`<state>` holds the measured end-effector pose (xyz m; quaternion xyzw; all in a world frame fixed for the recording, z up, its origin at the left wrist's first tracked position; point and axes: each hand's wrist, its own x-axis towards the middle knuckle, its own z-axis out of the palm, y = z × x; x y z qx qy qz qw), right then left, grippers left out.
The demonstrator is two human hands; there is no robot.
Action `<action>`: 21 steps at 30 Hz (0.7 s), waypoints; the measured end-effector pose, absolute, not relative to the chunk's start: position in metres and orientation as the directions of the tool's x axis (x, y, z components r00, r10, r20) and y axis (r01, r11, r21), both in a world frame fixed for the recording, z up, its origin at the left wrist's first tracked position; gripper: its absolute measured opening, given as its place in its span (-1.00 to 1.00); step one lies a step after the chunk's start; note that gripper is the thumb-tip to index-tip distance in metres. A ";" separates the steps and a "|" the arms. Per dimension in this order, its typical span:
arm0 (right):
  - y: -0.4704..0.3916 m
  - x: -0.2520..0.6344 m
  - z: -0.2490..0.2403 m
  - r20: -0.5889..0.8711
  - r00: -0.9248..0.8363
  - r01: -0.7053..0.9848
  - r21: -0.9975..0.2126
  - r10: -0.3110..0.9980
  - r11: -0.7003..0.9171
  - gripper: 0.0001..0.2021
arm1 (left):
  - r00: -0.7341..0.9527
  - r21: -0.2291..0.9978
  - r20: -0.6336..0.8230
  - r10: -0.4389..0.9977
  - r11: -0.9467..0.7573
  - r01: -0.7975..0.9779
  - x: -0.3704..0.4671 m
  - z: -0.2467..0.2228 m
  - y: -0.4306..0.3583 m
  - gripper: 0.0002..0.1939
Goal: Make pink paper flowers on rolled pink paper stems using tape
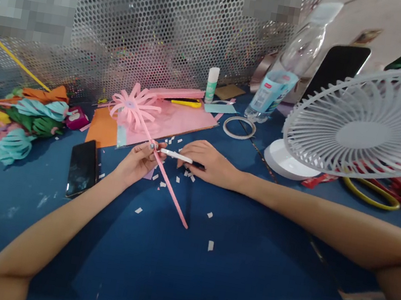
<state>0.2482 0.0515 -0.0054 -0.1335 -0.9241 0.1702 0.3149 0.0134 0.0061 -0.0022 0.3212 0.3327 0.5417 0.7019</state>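
My left hand (139,161) pinches the long pink stem of a paper flower (134,106) near its middle. The flower's looped pink strips fan out at the upper left, and its stem (174,198) slants down to the right over the blue table. Between my two hands is a thin white roll of tape (180,157), seen nearly edge-on. The fingers of my right hand (213,165) close on the roll's right end, while its left end meets my left fingertips. Small white paper scraps (163,184) lie under and around both hands.
A black phone (83,168) and bunches of coloured paper flowers (37,115) lie left. Behind are pink paper sheets (174,124), a yellow cutter (186,102), a glue stick (212,85) and another tape roll (239,128). A bottle (273,93) and white fan (364,136) stand right.
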 end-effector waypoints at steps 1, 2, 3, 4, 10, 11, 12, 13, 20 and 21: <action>0.053 0.248 -0.006 0.521 -0.773 0.138 -0.420 0.362 0.897 -0.81 | 0.183 0.807 -0.119 0.976 0.203 -0.554 0.014 -0.002 0.006 -0.77; 0.054 0.248 -0.006 0.504 -0.781 0.134 -0.444 0.370 0.886 -0.80 | 0.173 0.803 -0.123 0.977 0.201 -0.561 0.014 -0.003 0.007 -0.80; 0.055 0.248 -0.007 0.492 -0.784 0.131 -0.465 0.379 0.875 -0.79 | 0.166 0.800 -0.127 0.978 0.200 -0.565 0.013 -0.003 0.007 -0.82; 0.056 0.249 -0.007 0.492 -0.779 0.127 -0.481 0.387 0.867 -0.77 | 0.162 0.798 -0.130 0.978 0.201 -0.568 0.013 -0.003 0.007 -0.85; 0.055 0.252 -0.006 0.579 -0.699 0.081 -0.518 0.419 0.852 -0.78 | 0.178 0.799 -0.128 0.976 0.208 -0.565 0.013 -0.001 0.006 -0.88; 0.055 0.253 -0.005 0.565 -0.697 0.090 -0.541 0.441 0.836 -0.77 | 0.179 0.805 -0.123 0.976 0.203 -0.558 0.014 0.001 0.005 -0.88; 0.054 0.254 -0.005 0.541 -0.696 0.110 -0.570 0.473 0.814 -0.75 | 0.180 0.813 -0.117 0.977 0.198 -0.548 0.014 0.002 0.004 -0.87; 0.053 0.254 -0.004 0.507 -0.698 0.138 -0.597 0.506 0.790 -0.72 | 0.184 0.822 -0.110 0.977 0.194 -0.535 0.015 0.003 0.003 -0.86; 0.050 0.252 -0.005 0.347 -0.762 0.271 -0.596 0.547 0.756 -0.63 | 0.239 0.831 -0.066 0.969 0.185 -0.524 0.015 0.004 0.001 -0.78; 0.051 0.251 -0.006 0.352 -0.773 0.237 -0.610 0.527 0.756 -0.59 | 0.237 0.831 -0.066 0.969 0.185 -0.525 0.015 0.004 0.002 -0.80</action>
